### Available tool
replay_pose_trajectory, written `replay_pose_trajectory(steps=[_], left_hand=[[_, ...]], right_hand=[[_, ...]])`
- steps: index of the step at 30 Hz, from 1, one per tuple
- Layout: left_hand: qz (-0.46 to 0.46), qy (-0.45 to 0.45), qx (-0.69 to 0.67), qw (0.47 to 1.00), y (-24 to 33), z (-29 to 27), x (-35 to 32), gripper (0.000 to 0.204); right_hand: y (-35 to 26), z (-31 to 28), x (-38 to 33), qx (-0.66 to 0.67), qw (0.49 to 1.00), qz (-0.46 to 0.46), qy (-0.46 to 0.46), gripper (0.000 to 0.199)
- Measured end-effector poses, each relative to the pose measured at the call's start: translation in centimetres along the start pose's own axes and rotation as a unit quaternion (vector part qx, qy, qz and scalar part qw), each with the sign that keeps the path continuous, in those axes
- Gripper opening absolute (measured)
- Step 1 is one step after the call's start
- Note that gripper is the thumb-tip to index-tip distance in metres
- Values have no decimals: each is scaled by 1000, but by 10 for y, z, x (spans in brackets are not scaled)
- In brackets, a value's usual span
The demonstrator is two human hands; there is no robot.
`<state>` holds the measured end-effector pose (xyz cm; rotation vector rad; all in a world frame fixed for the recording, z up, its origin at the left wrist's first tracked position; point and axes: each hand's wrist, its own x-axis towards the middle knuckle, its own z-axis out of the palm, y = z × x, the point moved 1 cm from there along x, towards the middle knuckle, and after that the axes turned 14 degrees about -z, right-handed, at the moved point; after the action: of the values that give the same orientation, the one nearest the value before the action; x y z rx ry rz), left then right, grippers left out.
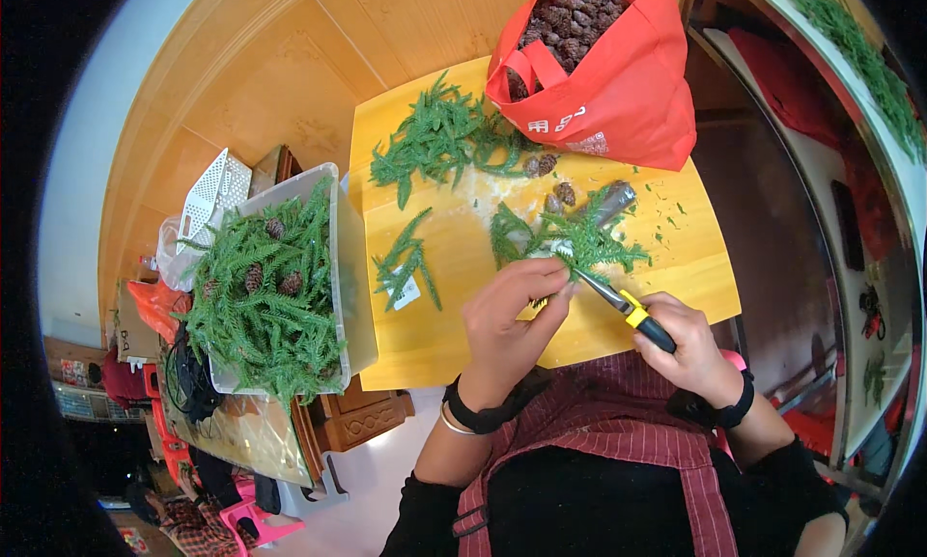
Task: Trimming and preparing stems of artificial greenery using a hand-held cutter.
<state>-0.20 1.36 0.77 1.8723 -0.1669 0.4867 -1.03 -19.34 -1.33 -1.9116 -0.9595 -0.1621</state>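
Note:
My left hand [517,311] is closed in a pinch on a green artificial pine sprig [591,240] over the yellow tabletop [676,282]. In my right hand [688,349] are pliers [637,316] with yellow and black handles, their narrow metal jaws reaching the sprig beside my left fingertips. Whether the jaws grip the stem is too small to tell. Just beyond the sprig lie a greyish cylindrical object [614,202], partly covered by needles, and a brown pine cone [565,193]. Another small sprig [410,263] lies to the left on a white tag.
A pile of green sprigs [439,132] lies at the table's far left. A red bag [618,103] full of pine cones stands at the far right. Left of the table, a clear plastic bin [357,296] holds finished-looking sprigs with cones. A white perforated basket [214,195] is behind it.

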Motion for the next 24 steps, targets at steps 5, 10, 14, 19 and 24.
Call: replay_pose_trajectory(steps=[5, 10, 14, 19, 24], left_hand=[[-47, -10, -10, 999, -7, -1, -2, 18], [-248, -161, -104, 950, -10, -21, 11, 20], [-207, -167, -57, 962, -4, -40, 37, 27], [-66, -459, -106, 879, -8, -38, 43, 40], [-87, -497, -103, 857, -8, -42, 43, 35]], right_hand=[[-2, 0, -1, -9, 998, 52, -21, 11], [4, -2, -9, 24, 983, 164, -78, 7], [10, -6, -11, 104, 975, 155, -117, 10], [3, -13, -2, 237, 944, 113, -200, 12], [14, -15, -11, 382, 890, 147, -201, 18]])
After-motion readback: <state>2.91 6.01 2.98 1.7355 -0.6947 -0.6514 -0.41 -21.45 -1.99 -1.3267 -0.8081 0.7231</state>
